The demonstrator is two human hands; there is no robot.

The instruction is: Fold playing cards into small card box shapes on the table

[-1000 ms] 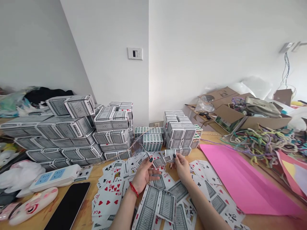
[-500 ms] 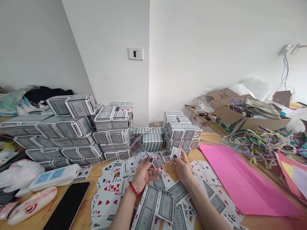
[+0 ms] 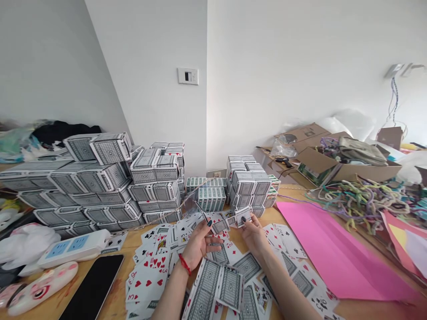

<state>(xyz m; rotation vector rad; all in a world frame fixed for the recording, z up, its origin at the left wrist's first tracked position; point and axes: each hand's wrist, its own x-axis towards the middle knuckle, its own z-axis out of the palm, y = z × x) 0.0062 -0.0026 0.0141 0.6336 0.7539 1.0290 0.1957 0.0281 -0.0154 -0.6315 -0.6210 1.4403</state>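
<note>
Between the thumb and finger of my left hand (image 3: pixel 197 246) is a folded playing card (image 3: pixel 220 226), its grey patterned back showing. A thin dark edge rises from the same fingertips; I cannot tell what it belongs to. My right hand (image 3: pixel 256 238) pinches another patterned playing card (image 3: pixel 243 217), tilted, close to the right end of the folded one. Whether the two touch is unclear. Below my hands, a block of joined folded cards (image 3: pixel 204 289) rests on loose playing cards (image 3: pixel 149 281), some face up and some face down.
Card-built blocks form a large stack (image 3: pixel 83 178) at left and a smaller stack (image 3: pixel 250 182) behind my hands. Green-backed card blocks (image 3: pixel 211 198) stand between. A phone (image 3: pixel 93 289) and power strip (image 3: pixel 75 249) lie left; pink paper (image 3: pixel 333 253) and tangled yarn (image 3: pixel 353 200) lie right.
My right hand has lowered and tilted its card, bringing it nearer the folded card in my left hand. My left hand has stayed almost still.
</note>
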